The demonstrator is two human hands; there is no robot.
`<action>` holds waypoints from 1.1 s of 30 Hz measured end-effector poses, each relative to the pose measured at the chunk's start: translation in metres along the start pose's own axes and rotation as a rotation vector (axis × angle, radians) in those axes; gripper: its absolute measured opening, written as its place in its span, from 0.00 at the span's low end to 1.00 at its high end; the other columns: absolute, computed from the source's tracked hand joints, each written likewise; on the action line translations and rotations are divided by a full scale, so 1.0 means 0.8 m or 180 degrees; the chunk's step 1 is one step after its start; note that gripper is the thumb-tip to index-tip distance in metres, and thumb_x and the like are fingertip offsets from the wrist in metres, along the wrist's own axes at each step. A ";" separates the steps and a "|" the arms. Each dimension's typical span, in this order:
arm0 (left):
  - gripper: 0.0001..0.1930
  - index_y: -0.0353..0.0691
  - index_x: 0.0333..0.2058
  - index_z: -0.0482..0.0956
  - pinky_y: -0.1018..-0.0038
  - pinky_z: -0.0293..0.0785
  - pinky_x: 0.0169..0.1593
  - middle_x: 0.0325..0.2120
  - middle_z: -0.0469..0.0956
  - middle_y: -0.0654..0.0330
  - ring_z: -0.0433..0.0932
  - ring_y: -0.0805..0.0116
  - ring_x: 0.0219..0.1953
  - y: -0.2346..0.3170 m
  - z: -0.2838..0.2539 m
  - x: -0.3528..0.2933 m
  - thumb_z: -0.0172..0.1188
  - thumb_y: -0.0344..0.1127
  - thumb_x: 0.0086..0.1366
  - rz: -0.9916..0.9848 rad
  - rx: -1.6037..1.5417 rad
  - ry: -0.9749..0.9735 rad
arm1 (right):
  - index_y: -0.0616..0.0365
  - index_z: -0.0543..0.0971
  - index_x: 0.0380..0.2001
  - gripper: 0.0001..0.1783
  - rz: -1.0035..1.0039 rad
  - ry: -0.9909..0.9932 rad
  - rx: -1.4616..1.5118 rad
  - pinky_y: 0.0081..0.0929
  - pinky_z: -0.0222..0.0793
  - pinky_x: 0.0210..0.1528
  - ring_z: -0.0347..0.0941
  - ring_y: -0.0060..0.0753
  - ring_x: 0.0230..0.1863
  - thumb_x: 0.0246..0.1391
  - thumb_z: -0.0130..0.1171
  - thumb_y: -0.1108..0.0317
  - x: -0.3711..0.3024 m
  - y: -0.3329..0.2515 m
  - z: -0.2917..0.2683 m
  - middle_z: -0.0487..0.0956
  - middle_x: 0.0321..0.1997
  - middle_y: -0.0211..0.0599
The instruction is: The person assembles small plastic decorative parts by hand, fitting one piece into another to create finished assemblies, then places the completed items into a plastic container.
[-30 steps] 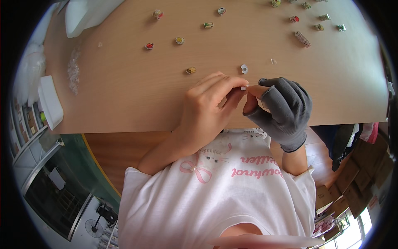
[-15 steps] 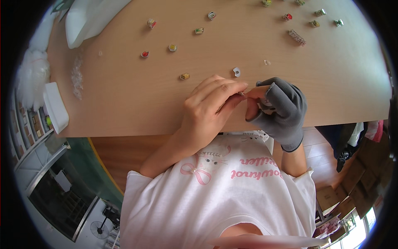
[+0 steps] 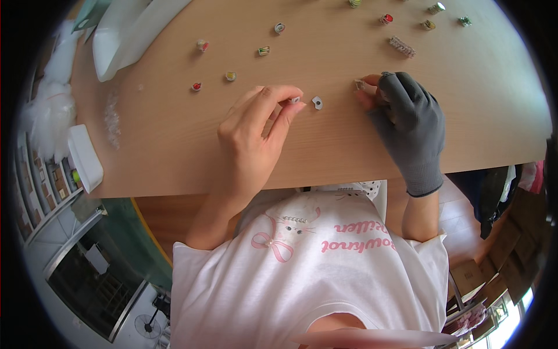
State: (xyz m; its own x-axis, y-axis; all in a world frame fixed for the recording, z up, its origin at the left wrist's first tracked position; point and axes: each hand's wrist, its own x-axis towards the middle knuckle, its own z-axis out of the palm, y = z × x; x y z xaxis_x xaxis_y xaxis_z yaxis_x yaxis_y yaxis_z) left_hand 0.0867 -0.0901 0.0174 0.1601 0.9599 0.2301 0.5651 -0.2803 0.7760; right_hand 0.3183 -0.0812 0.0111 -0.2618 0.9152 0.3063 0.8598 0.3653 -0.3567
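i note two lines of pink lettering (image 3: 356, 245), inverted in the head view, across the front of a white shirt (image 3: 279, 296).

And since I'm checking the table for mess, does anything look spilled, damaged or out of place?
Nothing looks clearly damaged. Clear scraps lie loose at the left of the table, like litter. One small white piece, just right of the left hand, shows a plain face with a dark spot, unlike the colored pieces beyond.
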 end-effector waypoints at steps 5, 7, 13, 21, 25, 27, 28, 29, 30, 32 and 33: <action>0.11 0.33 0.40 0.81 0.67 0.77 0.37 0.30 0.81 0.57 0.80 0.60 0.34 0.000 0.006 0.012 0.67 0.21 0.57 0.0881 0.0608 -0.0097 | 0.51 0.76 0.36 0.11 -0.0054 -0.0093 0.0114 0.36 0.73 0.31 0.78 0.39 0.32 0.50 0.67 0.66 0.001 -0.002 0.003 0.78 0.31 0.31; 0.12 0.33 0.40 0.81 0.65 0.77 0.39 0.32 0.80 0.56 0.80 0.57 0.37 -0.002 0.014 0.011 0.68 0.20 0.55 0.1161 0.0622 -0.0217 | 0.51 0.76 0.35 0.11 -0.0042 -0.0101 0.0128 0.36 0.73 0.31 0.78 0.39 0.32 0.50 0.67 0.66 -0.003 0.001 0.002 0.78 0.31 0.31; 0.13 0.33 0.41 0.81 0.64 0.77 0.41 0.37 0.80 0.53 0.80 0.55 0.38 -0.003 0.024 0.017 0.68 0.22 0.56 0.1086 0.0647 -0.0248 | 0.52 0.77 0.32 0.09 0.0285 0.0010 0.0627 0.35 0.72 0.32 0.77 0.39 0.31 0.46 0.67 0.71 -0.021 -0.004 -0.010 0.77 0.29 0.33; 0.19 0.32 0.52 0.80 0.64 0.79 0.45 0.44 0.79 0.52 0.81 0.55 0.41 0.003 0.012 0.041 0.65 0.25 0.61 0.1200 0.0519 -0.0417 | 0.56 0.80 0.31 0.10 0.0371 0.0301 0.0940 0.25 0.70 0.28 0.75 0.32 0.25 0.46 0.69 0.79 -0.024 -0.026 -0.017 0.79 0.30 0.34; 0.13 0.38 0.45 0.85 0.71 0.79 0.39 0.39 0.83 0.56 0.82 0.65 0.36 -0.018 -0.072 -0.013 0.65 0.20 0.61 -0.0265 0.0299 0.0147 | 0.51 0.77 0.36 0.14 -0.0449 -0.0190 0.1172 0.36 0.72 0.36 0.77 0.37 0.33 0.44 0.68 0.69 -0.024 -0.076 0.018 0.78 0.33 0.32; 0.12 0.37 0.43 0.86 0.75 0.78 0.33 0.37 0.83 0.57 0.81 0.70 0.31 -0.029 -0.092 -0.034 0.65 0.18 0.61 -0.0018 0.0625 0.0470 | 0.50 0.76 0.40 0.18 -0.0780 -0.0369 0.1354 0.34 0.74 0.38 0.79 0.36 0.35 0.44 0.68 0.65 -0.011 -0.117 0.046 0.78 0.37 0.31; 0.12 0.37 0.43 0.86 0.75 0.78 0.33 0.37 0.83 0.57 0.81 0.70 0.31 -0.026 -0.100 -0.041 0.65 0.18 0.61 -0.0026 0.0594 0.0454 | 0.51 0.76 0.40 0.17 -0.0871 -0.0560 0.1306 0.35 0.75 0.36 0.78 0.36 0.34 0.47 0.67 0.65 0.002 -0.137 0.053 0.78 0.35 0.32; 0.13 0.37 0.43 0.86 0.75 0.78 0.34 0.38 0.83 0.57 0.80 0.69 0.32 -0.025 -0.105 -0.044 0.65 0.19 0.61 0.0078 0.0729 0.0832 | 0.51 0.76 0.40 0.17 -0.0829 -0.0568 0.1278 0.35 0.75 0.36 0.78 0.36 0.34 0.47 0.67 0.65 0.012 -0.154 0.069 0.78 0.35 0.32; 0.13 0.37 0.44 0.86 0.74 0.78 0.34 0.38 0.83 0.57 0.80 0.68 0.34 -0.025 -0.109 -0.047 0.66 0.19 0.60 0.0170 0.0878 0.1222 | 0.53 0.77 0.40 0.14 -0.0758 -0.0432 0.1340 0.37 0.74 0.36 0.78 0.39 0.33 0.48 0.66 0.67 0.018 -0.173 0.088 0.78 0.35 0.34; 0.13 0.37 0.44 0.86 0.74 0.79 0.34 0.38 0.83 0.57 0.80 0.67 0.35 -0.029 -0.119 -0.052 0.66 0.19 0.60 0.0120 0.0940 0.1151 | 0.55 0.79 0.39 0.11 -0.0749 -0.0320 0.1436 0.39 0.73 0.35 0.78 0.43 0.33 0.50 0.65 0.69 0.025 -0.189 0.099 0.79 0.34 0.36; 0.13 0.38 0.44 0.86 0.74 0.79 0.34 0.38 0.83 0.57 0.80 0.66 0.37 -0.038 -0.122 -0.054 0.66 0.19 0.60 0.0092 0.1008 0.1104 | 0.54 0.77 0.39 0.11 -0.0586 -0.0332 0.1518 0.39 0.74 0.34 0.78 0.42 0.32 0.52 0.64 0.69 0.029 -0.187 0.105 0.78 0.32 0.36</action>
State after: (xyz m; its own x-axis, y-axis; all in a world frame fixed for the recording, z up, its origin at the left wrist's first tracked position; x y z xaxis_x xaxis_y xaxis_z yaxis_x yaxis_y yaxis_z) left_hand -0.0165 -0.1236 0.0409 -0.0701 0.8779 0.4736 0.7921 -0.2396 0.5614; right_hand 0.1471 -0.1006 -0.0024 -0.4532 0.8316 0.3209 0.5063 0.5365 -0.6752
